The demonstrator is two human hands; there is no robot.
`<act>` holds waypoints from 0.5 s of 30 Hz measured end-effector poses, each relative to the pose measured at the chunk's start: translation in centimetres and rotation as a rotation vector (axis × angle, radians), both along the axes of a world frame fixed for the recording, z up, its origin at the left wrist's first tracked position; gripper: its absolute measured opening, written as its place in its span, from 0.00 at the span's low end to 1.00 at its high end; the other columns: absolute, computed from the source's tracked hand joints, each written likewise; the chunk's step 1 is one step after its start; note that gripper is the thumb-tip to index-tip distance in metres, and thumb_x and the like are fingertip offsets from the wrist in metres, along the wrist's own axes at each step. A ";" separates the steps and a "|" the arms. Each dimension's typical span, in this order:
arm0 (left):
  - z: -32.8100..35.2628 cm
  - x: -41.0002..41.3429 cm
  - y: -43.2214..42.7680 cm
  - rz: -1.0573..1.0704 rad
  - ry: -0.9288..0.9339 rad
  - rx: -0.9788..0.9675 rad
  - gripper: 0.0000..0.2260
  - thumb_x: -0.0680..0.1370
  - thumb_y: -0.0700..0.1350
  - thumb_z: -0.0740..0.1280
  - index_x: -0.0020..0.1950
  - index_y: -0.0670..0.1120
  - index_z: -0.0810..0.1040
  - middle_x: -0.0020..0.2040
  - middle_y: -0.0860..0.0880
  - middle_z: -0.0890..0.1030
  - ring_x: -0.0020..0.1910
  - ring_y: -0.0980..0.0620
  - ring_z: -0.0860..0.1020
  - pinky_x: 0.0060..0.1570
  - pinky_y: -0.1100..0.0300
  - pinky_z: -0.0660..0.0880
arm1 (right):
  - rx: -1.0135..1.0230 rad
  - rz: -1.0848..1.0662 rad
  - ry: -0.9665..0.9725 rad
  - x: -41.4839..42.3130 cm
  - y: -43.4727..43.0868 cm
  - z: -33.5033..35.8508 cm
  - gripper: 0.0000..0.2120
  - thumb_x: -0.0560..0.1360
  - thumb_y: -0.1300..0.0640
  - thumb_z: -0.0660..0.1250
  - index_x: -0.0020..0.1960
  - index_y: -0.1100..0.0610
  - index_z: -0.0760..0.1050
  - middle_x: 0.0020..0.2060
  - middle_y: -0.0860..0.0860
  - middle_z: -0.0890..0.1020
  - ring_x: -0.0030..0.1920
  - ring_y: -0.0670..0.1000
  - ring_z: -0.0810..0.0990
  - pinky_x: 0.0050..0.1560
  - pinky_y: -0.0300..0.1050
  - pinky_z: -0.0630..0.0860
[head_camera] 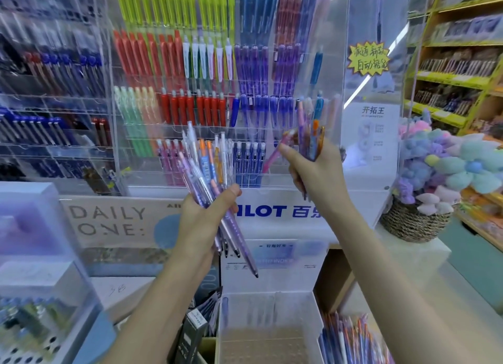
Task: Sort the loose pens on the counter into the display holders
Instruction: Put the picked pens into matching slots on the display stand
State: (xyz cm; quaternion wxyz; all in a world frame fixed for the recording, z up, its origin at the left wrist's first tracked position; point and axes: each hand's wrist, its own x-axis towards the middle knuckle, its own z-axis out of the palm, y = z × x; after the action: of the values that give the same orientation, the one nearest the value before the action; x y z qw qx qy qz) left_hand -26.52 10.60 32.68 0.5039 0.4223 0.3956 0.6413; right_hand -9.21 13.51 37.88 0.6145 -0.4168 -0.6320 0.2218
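A fanned bundle of pens (pixel 206 173) is clamped in the left hand (pixel 202 219), long axes tilted, tips pointing down and right. A smaller upright bunch (pixel 310 140) is gripped in the right hand (pixel 315 170), nearer the clear display holders (pixel 250 135), which lie just beyond and left of it.

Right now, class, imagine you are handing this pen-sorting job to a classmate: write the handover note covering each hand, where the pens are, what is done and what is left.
Left hand: closed grip on a large bundle of purple, clear and orange pens, tips pointing down.
Right hand: closed grip on a smaller bunch of pens, with a pink pen pinched out sideways.
Both are raised before the clear acrylic display rack, whose slots already hold colour-sorted rows.
Done: pens gathered.
Left: slot every held pen into its matching holder. More pens sit in a bin at lower right.
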 end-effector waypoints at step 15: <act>-0.3 -0.4 -0.3 -0.013 0.011 -0.005 0.16 0.61 0.52 0.74 0.45 0.49 0.77 0.35 0.51 0.82 0.30 0.58 0.78 0.41 0.53 0.76 | 0.049 -0.105 -0.253 1.0 0.4 2.4 0.07 0.74 0.54 0.70 0.44 0.57 0.77 0.22 0.39 0.74 0.24 0.40 0.71 0.33 0.40 0.68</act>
State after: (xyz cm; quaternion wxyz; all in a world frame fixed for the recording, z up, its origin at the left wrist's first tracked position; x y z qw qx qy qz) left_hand -26.90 10.32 32.41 0.5068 0.4269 0.3973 0.6349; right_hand -8.19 13.95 40.24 0.5508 -0.4588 -0.6869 0.1197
